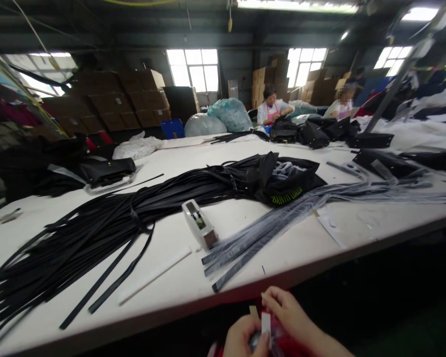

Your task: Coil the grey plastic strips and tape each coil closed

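Low in the view, just off the table's front edge, my left hand [244, 337] is closed with its thumb against a small white strip [266, 322]. A second, beige tab [253, 311] sticks up beside its fingers. Something shiny and partly clear shows under the thumb, too hidden to name. My right hand [292, 317] is just to the right, its thumb and forefinger pinched together; what is between them, if anything, cannot be made out. Red cloth shows beneath both hands. Nearest on the table are plastic-wrapped dark straps [245, 248] and a white tape dispenser [198, 223].
A long bundle of black straps [134, 213] spreads across the white table [171, 292]. A black bag [286, 181] with white pieces inside lies at its far end. Black bags [315, 133] are piled at the back, where two people work. Cartons [111, 99] stand behind.
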The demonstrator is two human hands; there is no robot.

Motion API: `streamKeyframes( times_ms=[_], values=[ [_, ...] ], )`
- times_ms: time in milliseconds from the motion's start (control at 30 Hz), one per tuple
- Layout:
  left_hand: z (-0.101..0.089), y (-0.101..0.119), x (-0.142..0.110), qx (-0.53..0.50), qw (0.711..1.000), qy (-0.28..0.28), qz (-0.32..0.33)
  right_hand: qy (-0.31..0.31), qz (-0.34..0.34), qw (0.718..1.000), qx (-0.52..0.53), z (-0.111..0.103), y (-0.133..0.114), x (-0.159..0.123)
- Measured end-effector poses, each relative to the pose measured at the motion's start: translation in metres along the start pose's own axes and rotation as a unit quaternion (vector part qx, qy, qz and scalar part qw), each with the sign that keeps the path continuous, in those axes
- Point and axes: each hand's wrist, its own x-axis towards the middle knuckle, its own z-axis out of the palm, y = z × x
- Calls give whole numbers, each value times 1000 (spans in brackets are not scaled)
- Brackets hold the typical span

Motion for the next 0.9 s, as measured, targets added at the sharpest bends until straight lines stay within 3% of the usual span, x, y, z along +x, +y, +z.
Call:
streamKeyframes(
  times_ms=[167,267,400,567,767,900],
  values=[
    [3,27,-15,-9,996,49,80,-148,112,974,129,-3,-4,-4],
    [4,28,-19,-4,993,74,93,-165,138,963,161,-2,-11,-7],
    [3,24,-23,16,993,105,50,-148,75,980,107,-1,-21,-12],
    [5,22,-20,-31,989,143,-17,-133,-29,991,-17,-7,-29,-20],
    [8,20,-17,-30,985,161,-57,-219,-60,973,-41,-22,-37,-15],
    [5,26,-21,-26,991,119,-53,-262,-52,962,-64,-27,-37,-6]
  ],
)
